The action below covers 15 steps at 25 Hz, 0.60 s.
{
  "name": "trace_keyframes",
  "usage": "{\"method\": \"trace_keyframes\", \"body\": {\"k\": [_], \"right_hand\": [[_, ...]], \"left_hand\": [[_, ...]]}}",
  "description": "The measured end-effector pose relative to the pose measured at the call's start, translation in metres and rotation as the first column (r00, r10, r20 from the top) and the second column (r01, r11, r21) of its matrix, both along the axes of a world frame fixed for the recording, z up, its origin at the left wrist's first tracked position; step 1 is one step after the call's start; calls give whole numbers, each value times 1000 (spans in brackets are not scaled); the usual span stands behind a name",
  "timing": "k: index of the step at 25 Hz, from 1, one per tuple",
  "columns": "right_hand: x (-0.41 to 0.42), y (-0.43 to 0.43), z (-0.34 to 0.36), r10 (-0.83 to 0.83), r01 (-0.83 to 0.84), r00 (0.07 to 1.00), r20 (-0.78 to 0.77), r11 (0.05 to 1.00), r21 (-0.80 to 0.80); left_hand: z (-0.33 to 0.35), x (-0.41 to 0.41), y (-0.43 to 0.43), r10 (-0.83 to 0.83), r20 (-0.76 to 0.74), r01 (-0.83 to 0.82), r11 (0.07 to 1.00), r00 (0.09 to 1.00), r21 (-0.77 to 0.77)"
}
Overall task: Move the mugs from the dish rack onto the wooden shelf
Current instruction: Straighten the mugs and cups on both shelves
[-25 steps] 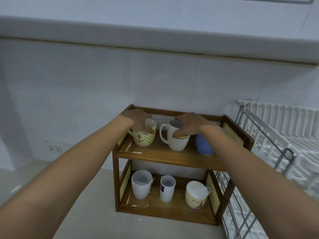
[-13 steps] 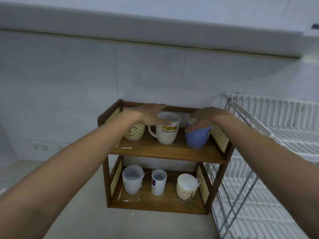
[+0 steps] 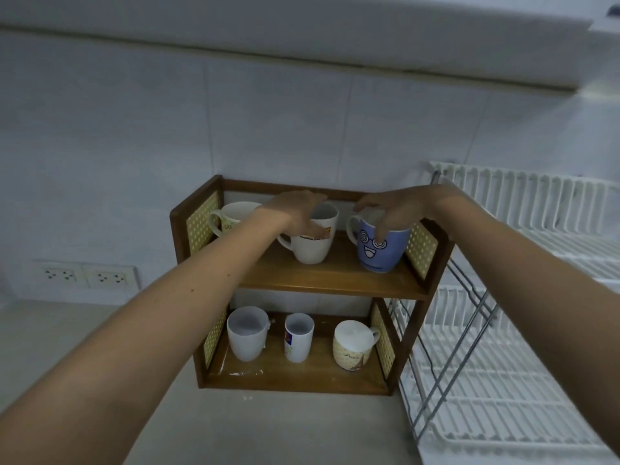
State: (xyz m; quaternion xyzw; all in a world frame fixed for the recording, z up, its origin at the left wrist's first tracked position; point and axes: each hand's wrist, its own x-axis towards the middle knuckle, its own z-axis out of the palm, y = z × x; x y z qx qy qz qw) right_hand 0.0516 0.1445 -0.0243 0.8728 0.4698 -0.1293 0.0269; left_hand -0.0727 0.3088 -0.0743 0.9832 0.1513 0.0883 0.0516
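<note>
The wooden shelf [image 3: 335, 280] has two levels. On its upper level stand a cream mug [image 3: 231, 216] at the left, a white printed mug [image 3: 313, 246] in the middle and a blue face mug [image 3: 379, 251] at the right. My left hand [image 3: 298, 213] grips the white mug's rim from above. My right hand [image 3: 392, 209] holds the blue mug by its rim. The lower level holds a white mug [image 3: 246, 333], a narrow white mug [image 3: 298, 337] and a cream patterned mug [image 3: 352, 345].
The white wire dish rack [image 3: 523, 330] stands right beside the shelf, with no mugs visible on it. Two wall sockets [image 3: 87, 276] sit low on the tiled wall at the left. A pale countertop [image 3: 268, 427] lies under the shelf.
My left hand went from the cream mug to the white printed mug. My right hand went from the white mug to the blue mug, which now sits nearer the front with its face showing.
</note>
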Motion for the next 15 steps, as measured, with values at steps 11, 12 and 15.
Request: {"method": "trace_keyframes", "body": {"k": [11, 12, 15], "right_hand": [[6, -7, -16, -14, 37, 976, 215, 994, -103], [5, -7, -17, 4, 17, 980, 197, 994, -106], [0, -6, -21, 20, 0, 985, 169, 993, -117]], "left_hand": [[-1, 0, -3, -3, 4, 4, 995, 1000, -97], [-2, -2, -5, -6, 0, 6, 996, 1000, -94], [-9, -14, -12, -28, 33, 31, 993, 999, -111]]}}
